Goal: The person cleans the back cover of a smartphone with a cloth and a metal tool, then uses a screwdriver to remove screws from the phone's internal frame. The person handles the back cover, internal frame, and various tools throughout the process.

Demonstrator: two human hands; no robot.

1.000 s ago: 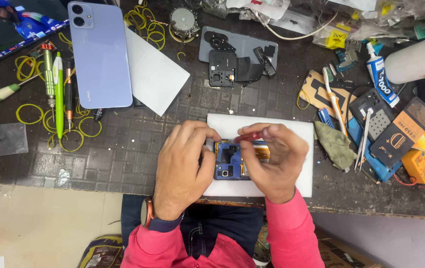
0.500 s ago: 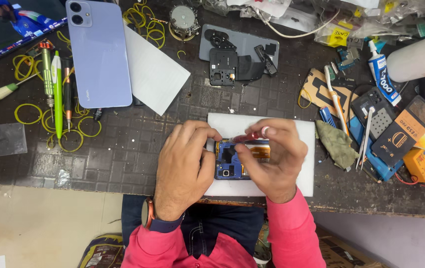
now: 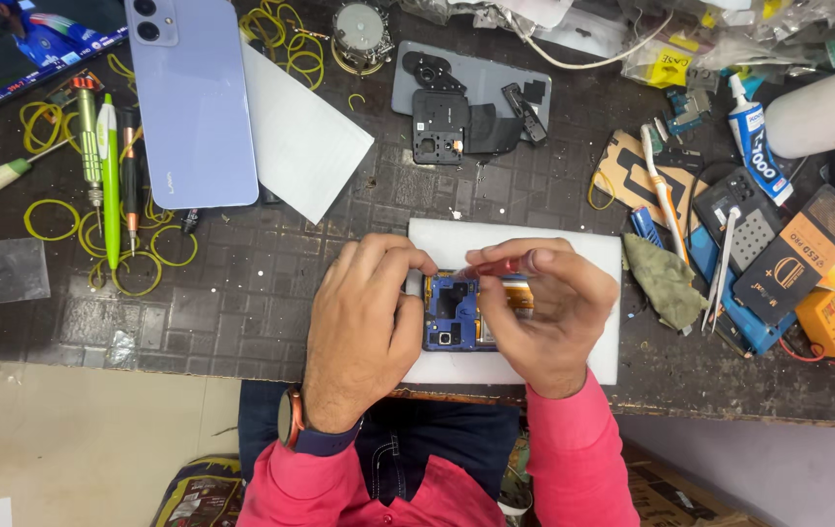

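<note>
An opened phone with a blue inner frame lies on a white pad at the bench's near edge. My left hand rests over the phone's left side, fingers curled on its edge. Beside it my right hand covers the right side and pinches a thin red tool between thumb and fingertips, just above the phone's top edge. Most of the phone is hidden under both hands.
A lilac phone back cover and a white sheet lie at the far left. Screwdrivers and yellow rubber bands sit left. A grey panel with black parts is behind. Tools, a glue tube and boxes crowd the right.
My right hand has shifted slightly, its fingers closing lower over the phone with the red tool. The left hand stays in place.
</note>
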